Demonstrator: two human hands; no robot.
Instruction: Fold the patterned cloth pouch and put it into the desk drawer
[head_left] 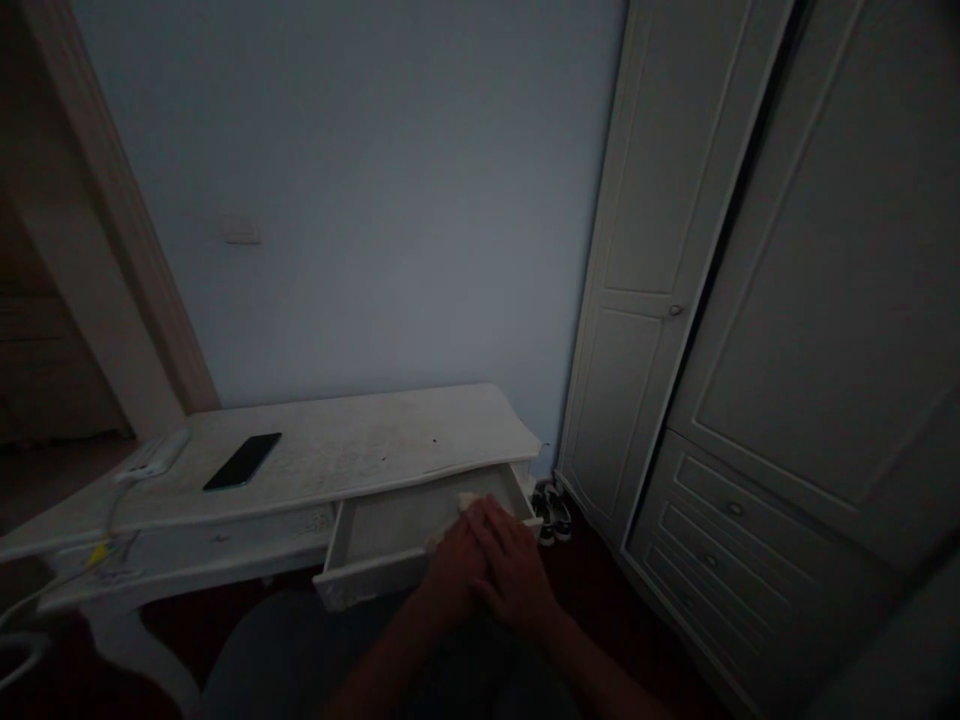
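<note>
The room is dim. A white desk (360, 450) stands against the wall with its right drawer (375, 580) pulled open. Both my hands reach into the drawer. My right hand (514, 570) lies on top of my left hand (454, 570), fingers stretched forward. Together they press on a pale cloth or sheet of paper (454, 515) inside the drawer; I cannot make out which. Most of my left hand's fingers are hidden under the right hand.
A black phone (242, 460) and a white power strip (157, 455) with cables lie on the desk's left part. A white wardrobe (750, 350) fills the right side. A pair of shoes (551, 510) sits on the floor between desk and wardrobe.
</note>
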